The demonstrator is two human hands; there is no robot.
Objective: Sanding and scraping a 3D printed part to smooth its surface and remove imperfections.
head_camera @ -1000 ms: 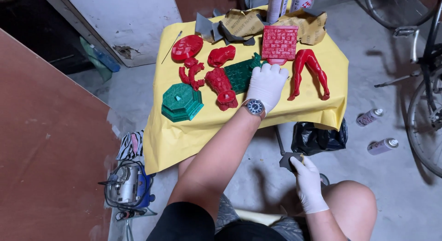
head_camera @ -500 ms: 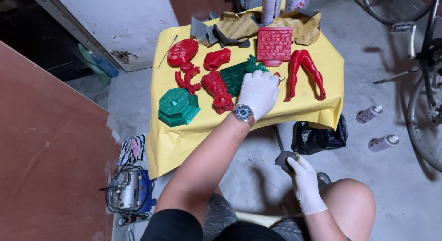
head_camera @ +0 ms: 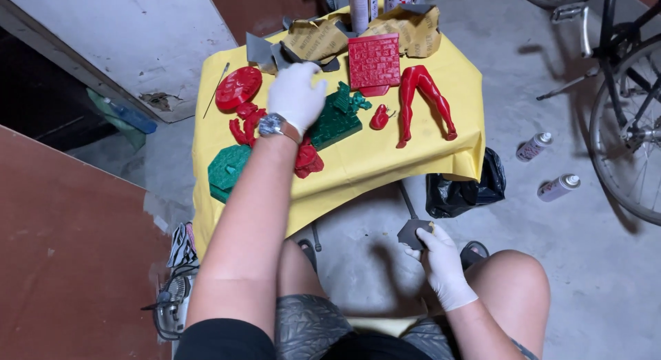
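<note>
Here the left hand (head_camera: 296, 95), gloved white with a wristwatch (head_camera: 270, 124), hangs over the yellow table (head_camera: 358, 164), fingers curled loosely down above the red parts (head_camera: 244, 122) and the green slab (head_camera: 337, 119); whether it grips anything I cannot tell. The right hand (head_camera: 441, 260), also gloved, is low beside the knee, fingertips pinching a dark grey sandpaper scrap (head_camera: 413, 231). A red brick panel (head_camera: 374, 60), red legs (head_camera: 423, 102) and a green hexagon (head_camera: 228, 168) lie on the cloth.

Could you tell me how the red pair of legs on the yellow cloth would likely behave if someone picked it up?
The red legs look like rigid moulded plastic, so probably stiff and light. They lie flat on the yellow cloth, so unlikely to roll. The thin ankles may be fragile.
</note>
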